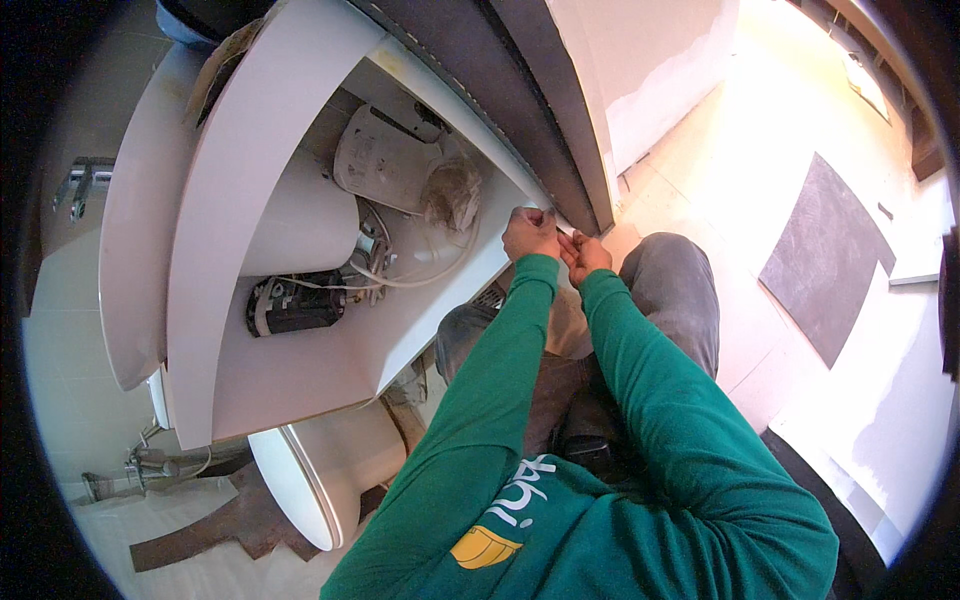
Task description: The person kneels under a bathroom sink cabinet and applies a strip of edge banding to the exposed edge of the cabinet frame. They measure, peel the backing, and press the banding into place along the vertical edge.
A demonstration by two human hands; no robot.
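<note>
My left hand [530, 233] is closed, its fingertips pinched together at the front edge of the white cabinet [300, 372]. Right beside it, my right hand [586, 256] has its fingers curled close to the left fingertips. Whatever the fingers grip is too small or too hidden to make out. Both hands are near the lower end of a dark brown door frame [583, 170]. Inside the cabinet are a black cylindrical device [296, 302], a white basin body [300, 225], pale hoses [420, 283], a white container [385, 160] and a crumpled plastic bag [452, 195].
A white toilet [325, 480] stands below the cabinet, beside brown sheeting [225, 515] on the floor. Chrome fittings [160, 460] are on the left wall. To the right, a dark grey sheet [832, 260] lies on the pale floor. My bent knees [672, 290] are under my arms.
</note>
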